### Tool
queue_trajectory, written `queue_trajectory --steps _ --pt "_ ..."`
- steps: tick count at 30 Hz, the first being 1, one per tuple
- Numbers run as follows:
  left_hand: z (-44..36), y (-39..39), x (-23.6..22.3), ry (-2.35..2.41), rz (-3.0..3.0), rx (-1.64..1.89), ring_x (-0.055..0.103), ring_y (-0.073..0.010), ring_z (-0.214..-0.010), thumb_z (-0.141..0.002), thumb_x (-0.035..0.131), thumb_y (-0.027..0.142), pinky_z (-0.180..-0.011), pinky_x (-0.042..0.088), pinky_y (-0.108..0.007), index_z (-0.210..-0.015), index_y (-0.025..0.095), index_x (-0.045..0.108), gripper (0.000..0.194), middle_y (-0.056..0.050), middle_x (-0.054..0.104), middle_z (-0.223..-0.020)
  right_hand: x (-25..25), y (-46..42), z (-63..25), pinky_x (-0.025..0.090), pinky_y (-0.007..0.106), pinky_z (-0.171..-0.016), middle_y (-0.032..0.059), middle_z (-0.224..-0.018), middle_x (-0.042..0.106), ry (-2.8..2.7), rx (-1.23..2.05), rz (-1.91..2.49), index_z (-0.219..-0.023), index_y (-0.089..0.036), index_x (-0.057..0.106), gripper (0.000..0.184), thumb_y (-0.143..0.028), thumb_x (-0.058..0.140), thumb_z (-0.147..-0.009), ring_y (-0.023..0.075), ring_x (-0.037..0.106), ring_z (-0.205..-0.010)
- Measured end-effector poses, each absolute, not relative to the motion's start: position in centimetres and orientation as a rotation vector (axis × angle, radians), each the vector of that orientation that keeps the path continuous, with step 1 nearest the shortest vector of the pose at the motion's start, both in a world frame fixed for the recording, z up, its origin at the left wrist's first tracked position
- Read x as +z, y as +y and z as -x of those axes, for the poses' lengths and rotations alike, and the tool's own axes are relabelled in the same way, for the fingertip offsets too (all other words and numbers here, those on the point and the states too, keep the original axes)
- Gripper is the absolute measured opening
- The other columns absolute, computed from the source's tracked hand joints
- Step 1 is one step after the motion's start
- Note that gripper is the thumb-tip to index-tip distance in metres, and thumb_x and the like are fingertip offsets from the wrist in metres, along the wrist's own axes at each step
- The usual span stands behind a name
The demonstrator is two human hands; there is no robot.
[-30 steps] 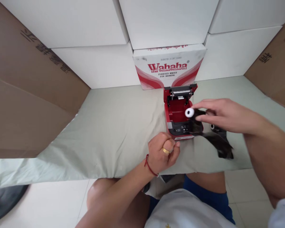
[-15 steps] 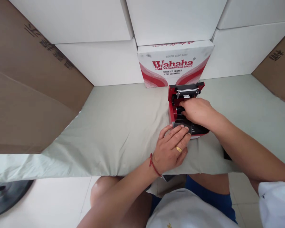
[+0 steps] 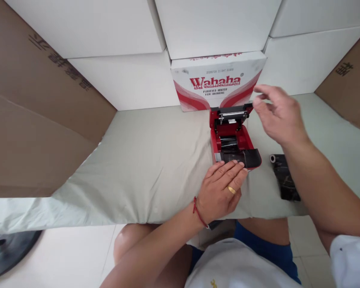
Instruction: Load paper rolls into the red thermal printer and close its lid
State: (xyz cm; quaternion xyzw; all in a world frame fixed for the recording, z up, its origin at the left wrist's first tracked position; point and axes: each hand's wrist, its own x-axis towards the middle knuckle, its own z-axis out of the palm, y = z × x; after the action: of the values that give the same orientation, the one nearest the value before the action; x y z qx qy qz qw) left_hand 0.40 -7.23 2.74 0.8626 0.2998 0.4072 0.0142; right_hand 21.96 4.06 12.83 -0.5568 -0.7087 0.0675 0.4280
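Note:
A small red printer (image 3: pixel 215 138) stands open on the cloth-covered table, its lid (image 3: pixel 231 111) raised at the back. A black ribbon roll (image 3: pixel 229 143) lies inside it, and black film (image 3: pixel 243 157) drapes over its front. My left hand (image 3: pixel 223 189) lies flat with fingers stretched out, fingertips touching the printer's front edge and the film. My right hand (image 3: pixel 277 115) hovers above and to the right of the printer, fingers loosely apart, holding nothing. A second black ribbon roll with a white core (image 3: pixel 283 176) lies on the table to the right.
A pale green cloth (image 3: pixel 144 160) covers the table. A red-and-white Wahaha box (image 3: pixel 217 82) stands right behind the printer among stacked white boxes (image 3: pixel 123 76). Brown cartons flank the left (image 3: pixel 39 120) and right (image 3: pixel 348 84). My knees show below the table edge.
My right hand carried a white-cored ribbon roll into the printer, left it inside, then lifted away up and to the right. My left hand opened from a fist and laid flat at the printer's front.

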Motion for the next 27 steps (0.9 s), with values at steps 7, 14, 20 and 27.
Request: queue_trajectory --steps 7,14,20,27 --pt "-0.4 -7.1 2.9 0.9 -2.741 1.203 0.067 -0.025 -0.145 -0.1 0.056 0.018 -0.128 0.043 -0.044 -0.154 0.017 0.056 0.054 -0.013 0.075 -0.148 11.0 2.9 -21.6 0.051 0.046 -0.121 0.0097 -0.139 0.078 -1.921 0.211 1.298 -0.134 -0.026 0.078 0.046 -0.046 0.042 -0.113 0.0273 0.07 -0.134" --pt "-0.5 -7.1 3.0 0.91 -2.746 1.18 0.068 -0.0242 -0.144 -0.102 0.056 0.019 -0.128 0.041 -0.043 -0.154 0.019 0.056 0.053 -0.013 0.077 -0.145 8.2 -1.7 -23.3 0.049 0.051 -0.125 0.0057 -0.13 0.083 -2.004 0.236 1.259 -0.122 -0.03 0.082 0.045 -0.042 0.04 -0.113 0.0261 0.074 -0.132" --pt "0.4 -6.3 3.7 0.913 -2.622 1.418 0.063 -0.0232 -0.151 -0.107 0.056 0.03 -0.134 0.034 -0.043 -0.159 0.02 0.05 0.054 -0.013 0.076 -0.146 5.6 -1.7 -23.6 0.058 0.054 -0.114 0.0045 -0.116 0.087 -1.894 0.292 1.088 -0.108 -0.03 0.085 0.042 -0.031 0.043 -0.112 0.025 0.08 -0.119" --pt "2.9 -3.4 4.5 1.19 -2.206 1.262 0.069 -0.0189 -0.142 -0.118 0.033 0.034 -0.141 0.019 -0.05 -0.162 0.028 0.046 0.046 -0.007 0.08 -0.141 4.5 -1.1 -23.3 0.062 0.051 -0.108 0.0053 -0.112 0.087 -1.803 0.244 0.864 -0.114 -0.028 0.085 0.035 -0.016 0.053 -0.109 0.0236 0.082 -0.113"
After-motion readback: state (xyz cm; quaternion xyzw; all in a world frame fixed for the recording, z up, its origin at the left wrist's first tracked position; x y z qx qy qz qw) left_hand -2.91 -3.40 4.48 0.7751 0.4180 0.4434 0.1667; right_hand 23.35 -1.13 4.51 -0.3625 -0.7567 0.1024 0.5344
